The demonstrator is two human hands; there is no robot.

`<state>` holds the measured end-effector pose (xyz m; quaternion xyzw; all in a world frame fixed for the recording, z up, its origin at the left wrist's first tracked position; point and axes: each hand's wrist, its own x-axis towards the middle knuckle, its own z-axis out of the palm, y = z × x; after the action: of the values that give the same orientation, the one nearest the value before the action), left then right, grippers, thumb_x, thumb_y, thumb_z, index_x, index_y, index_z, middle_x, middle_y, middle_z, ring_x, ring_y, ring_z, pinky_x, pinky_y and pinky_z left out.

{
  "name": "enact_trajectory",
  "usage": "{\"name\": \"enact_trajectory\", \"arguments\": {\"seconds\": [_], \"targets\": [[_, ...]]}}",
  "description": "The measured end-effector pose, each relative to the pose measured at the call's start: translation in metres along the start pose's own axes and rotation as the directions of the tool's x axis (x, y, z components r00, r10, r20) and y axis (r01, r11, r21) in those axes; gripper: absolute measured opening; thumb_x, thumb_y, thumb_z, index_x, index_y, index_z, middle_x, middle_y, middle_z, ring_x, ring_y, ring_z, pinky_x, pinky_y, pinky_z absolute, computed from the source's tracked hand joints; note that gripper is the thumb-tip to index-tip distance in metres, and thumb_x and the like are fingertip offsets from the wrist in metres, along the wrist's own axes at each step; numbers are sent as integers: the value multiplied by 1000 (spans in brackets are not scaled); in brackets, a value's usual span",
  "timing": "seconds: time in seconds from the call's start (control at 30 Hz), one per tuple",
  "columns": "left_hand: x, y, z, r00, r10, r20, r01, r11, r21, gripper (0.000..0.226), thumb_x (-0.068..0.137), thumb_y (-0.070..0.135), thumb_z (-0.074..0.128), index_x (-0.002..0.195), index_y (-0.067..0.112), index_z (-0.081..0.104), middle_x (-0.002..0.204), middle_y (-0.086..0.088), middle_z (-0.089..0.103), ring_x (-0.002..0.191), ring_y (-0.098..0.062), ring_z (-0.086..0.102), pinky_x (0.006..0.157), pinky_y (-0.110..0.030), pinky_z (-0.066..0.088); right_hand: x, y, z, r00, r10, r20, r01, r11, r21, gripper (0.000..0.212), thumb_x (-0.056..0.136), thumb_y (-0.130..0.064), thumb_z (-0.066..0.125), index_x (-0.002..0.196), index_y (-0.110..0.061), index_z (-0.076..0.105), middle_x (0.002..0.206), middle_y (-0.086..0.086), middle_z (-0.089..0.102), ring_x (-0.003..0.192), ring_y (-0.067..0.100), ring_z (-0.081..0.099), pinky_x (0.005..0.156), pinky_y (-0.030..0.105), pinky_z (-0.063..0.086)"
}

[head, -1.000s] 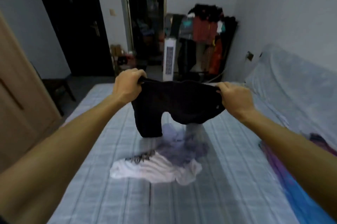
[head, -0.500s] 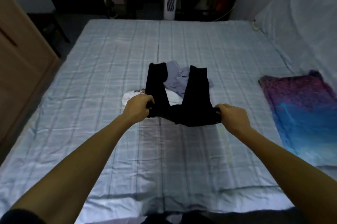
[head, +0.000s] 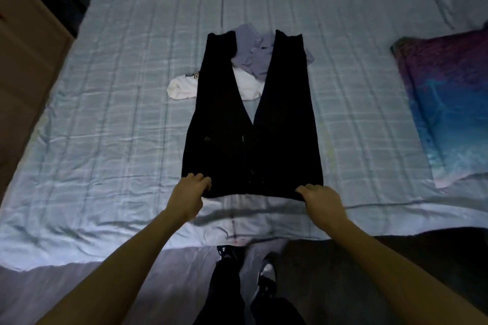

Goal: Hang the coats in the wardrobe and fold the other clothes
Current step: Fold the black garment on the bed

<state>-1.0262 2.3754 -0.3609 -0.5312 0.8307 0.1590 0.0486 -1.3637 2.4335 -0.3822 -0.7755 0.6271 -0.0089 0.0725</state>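
Note:
Black trousers (head: pixel 250 124) lie flat on the bed (head: pixel 118 113), waistband towards me and both legs spread away. My left hand (head: pixel 191 192) grips the waistband's left corner. My right hand (head: pixel 320 199) grips its right corner. The trouser legs lie over a white garment (head: pixel 182 87) and a crumpled lilac garment (head: pixel 253 57), both partly hidden beneath them.
A purple and blue pillow (head: pixel 449 102) lies at the bed's right side. A wooden wardrobe (head: pixel 23 65) stands along the left. My legs and shoes (head: pixel 264 279) stand on the floor at the bed's near edge.
I have lowered the trousers from the air and drawn them towards me, so they now lie stretched flat on the bed. My view tilted down from the room to the bed.

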Motion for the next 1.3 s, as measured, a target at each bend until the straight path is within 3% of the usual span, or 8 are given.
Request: {"name": "enact_trajectory", "arguments": {"seconds": [0.23, 0.43, 0.63, 0.8, 0.9, 1.0, 1.13, 1.3], "targets": [[-22, -14, 112, 957, -15, 290, 10, 1000, 17, 43, 51, -4, 69, 90, 14, 62, 83, -6, 61, 76, -30, 57, 57, -32, 40, -44, -18, 107, 964, 99, 247, -104, 995, 7, 64, 24, -3, 87, 85, -17, 74, 71, 4, 68, 56, 24, 64, 48, 31, 50], [-5, -12, 145, 938, -52, 341, 79, 995, -67, 61, 72, 43, 48, 127, 17, 53, 118, -9, 58, 105, -29, 54, 87, -37, 45, -50, -43, 153, 816, 265, 514, -360, 928, 94, 56, 73, -23, 58, 129, -21, 56, 136, 6, 50, 130, 26, 41, 102, 40, 33], [28, 6, 165, 952, 93, 293, -72, 994, -83, 65, 93, 39, 47, 149, 21, 20, 153, -10, 22, 136, -29, 29, 108, -41, 32, -42, -62, 167, 699, 669, 253, -707, 592, 388, 48, 86, -27, 54, 130, -9, 53, 142, 19, 39, 129, 36, 39, 102, 51, 38], [35, 21, 201, 875, 139, 464, -165, 986, 16, 71, 98, 46, 33, 150, 26, -10, 159, -9, -10, 146, -27, -8, 117, -49, 7, -43, -59, 176, 441, 771, 459, -841, 176, 511, 69, 92, -27, 58, 147, -9, 20, 142, 21, 39, 125, 40, 44, 99, 50, 41], [32, 23, 210, 857, 128, 499, -194, 977, 83, 69, 99, 44, 30, 149, 26, -14, 158, -11, -15, 144, -29, -14, 116, -52, 2, -42, -60, 168, 317, 810, 493, -847, 7, 531, 47, 92, -25, 60, 131, -4, 45, 111, 16, 61, 109, 36, 57, 81, 35, 46], [30, 20, 203, 857, 147, 494, -206, 976, 66, 68, 100, 39, 32, 149, 28, -13, 158, -9, -12, 145, -27, -10, 117, -49, 3, -37, -73, 152, 340, 872, 351, -792, 64, 608, 15, 90, -19, 59, 97, -6, 61, 83, 7, 61, 88, 30, 62, 68, 27, 39], [18, -1, 191, 846, 139, 514, -192, 980, 52, 82, 95, 35, 45, 148, 25, -17, 158, -9, -12, 145, -25, -12, 116, -48, 0, -9, -117, 126, 461, 887, 30, -641, 309, 702, 33, 86, -2, 55, 119, -6, 59, 106, 10, 51, 89, 9, 46, 79, 12, 33], [-12, -44, 191, 885, 71, 460, -117, 991, 72, 77, 94, 29, 46, 151, 18, -5, 158, -11, -9, 146, -28, -8, 117, -46, 4, 39, -201, 122, 841, 537, -62, -374, 662, 649, 49, 84, 1, 58, 130, -15, 56, 112, 10, 47, 86, 14, 54, 76, 23, 48]]}}
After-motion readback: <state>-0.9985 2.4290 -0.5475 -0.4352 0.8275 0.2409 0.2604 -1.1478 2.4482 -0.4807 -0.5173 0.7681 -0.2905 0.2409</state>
